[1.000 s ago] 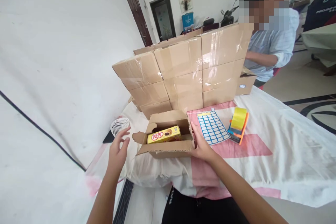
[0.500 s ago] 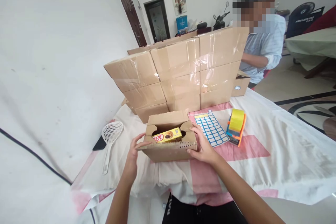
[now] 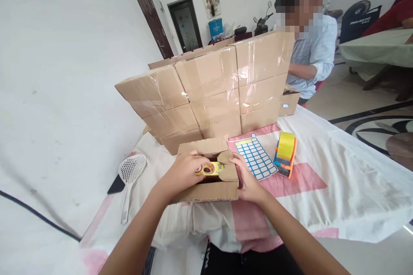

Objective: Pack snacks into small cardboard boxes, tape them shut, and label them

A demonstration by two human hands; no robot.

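Observation:
An open cardboard box [image 3: 206, 192] stands on the cloth-covered table in front of me, its flaps spread. Inside lies a yellow snack box [image 3: 211, 168] with a round filled treat printed on it. My left hand [image 3: 184, 172] reaches over the left side, thumb and fingers closed around the yellow box's left end. My right hand [image 3: 247, 180] grips the right wall of the cardboard box, fingers at its upper edge and thumb lower down. The lower part of the yellow box is hidden inside.
Taped cartons [image 3: 213, 90] are stacked behind the box. To the right lie a blue-edged label sheet [image 3: 257, 157] and a tape dispenser [image 3: 285, 154] with yellow tape; to the left, a white slotted ladle [image 3: 131, 172]. A person [image 3: 314, 51] is beyond the cartons.
My left hand has moved from the cardboard box's left edge onto the yellow box inside. The front flap has swung outward. My right hand stays on the right side.

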